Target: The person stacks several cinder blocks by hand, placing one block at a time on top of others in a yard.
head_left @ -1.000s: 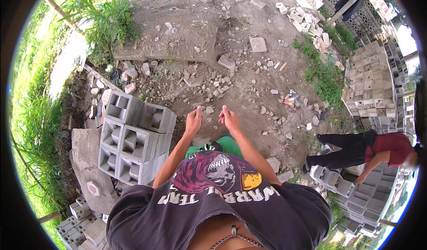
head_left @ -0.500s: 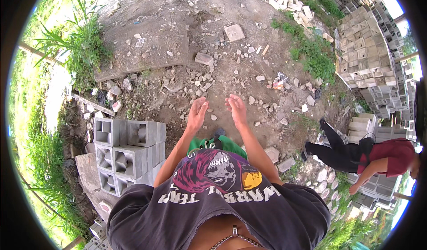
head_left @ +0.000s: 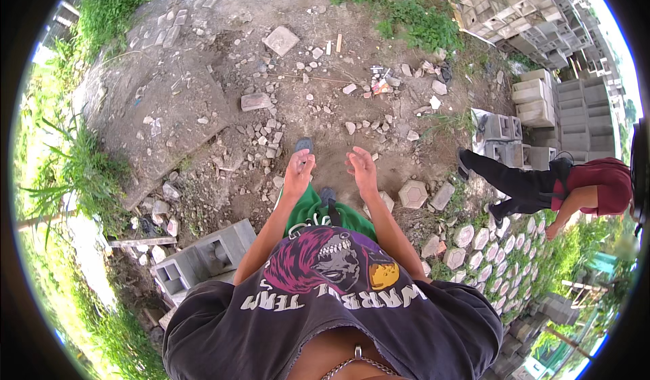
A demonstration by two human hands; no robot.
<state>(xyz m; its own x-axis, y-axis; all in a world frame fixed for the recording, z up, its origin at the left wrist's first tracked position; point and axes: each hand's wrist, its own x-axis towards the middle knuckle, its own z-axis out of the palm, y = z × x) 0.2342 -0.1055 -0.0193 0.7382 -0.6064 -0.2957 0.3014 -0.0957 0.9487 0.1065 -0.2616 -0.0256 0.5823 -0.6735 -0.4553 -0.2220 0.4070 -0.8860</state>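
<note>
My left hand [head_left: 296, 175] is held out in front of my body over the dirt ground, palm turned inward, fingers loosely bent and apart, with nothing in it. My right hand [head_left: 362, 171] faces it across a gap, also empty, its fingers curled a little but spread. Neither hand touches anything. Below and between them show my green shorts [head_left: 349, 219] and a grey-blue shoe [head_left: 304, 144], one foot stepping forward. Nearest my left forearm stands a stack of grey hollow concrete blocks [head_left: 196, 266], partly hidden by my sleeve and arm.
Broken stones [head_left: 267, 136] and a loose slab [head_left: 280, 41] lie ahead. To the right walks a person in a dark red shirt [head_left: 602, 184], beside hexagonal pavers [head_left: 460, 236] and grey blocks [head_left: 501, 127]. Tall block stacks [head_left: 494, 4] rise at far right; grass [head_left: 74, 170] grows at left.
My view has swung to the right, and the block stack has slid down and leftward. A shoe now shows ahead of my left hand. The other person's legs have changed stride. Both hands stay empty.
</note>
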